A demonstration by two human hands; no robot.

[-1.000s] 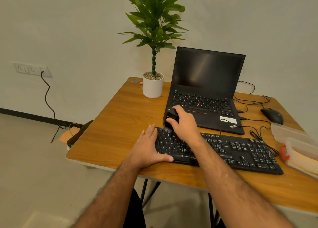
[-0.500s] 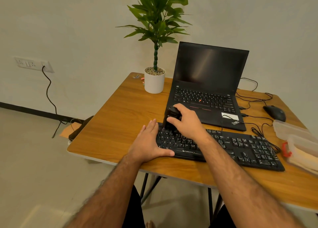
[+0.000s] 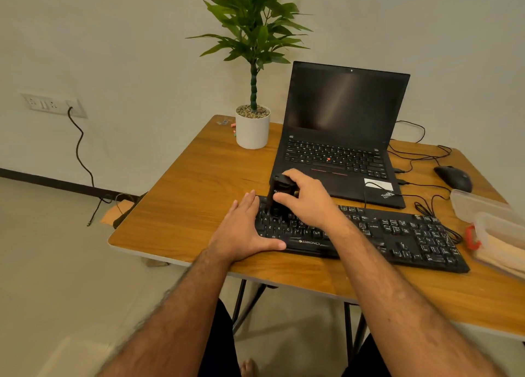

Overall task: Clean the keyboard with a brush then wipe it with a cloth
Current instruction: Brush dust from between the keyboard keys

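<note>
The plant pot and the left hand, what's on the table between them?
Nothing: the head view shows only bare wooden table between the white plant pot and the left hand.

A brown wood table (image 3: 181,206) on thin black legs (image 3: 240,300) stands by a plain pale wall (image 3: 113,35). The floor (image 3: 56,263) is light, with a dark strip where it meets the wall. A white socket (image 3: 54,105) on the wall has a black cord (image 3: 81,155) hanging down.

laptop (image 3: 341,138) open, screen dark — potted plant (image 3: 252,126) beside — mouse (image 3: 453,177) right
</note>
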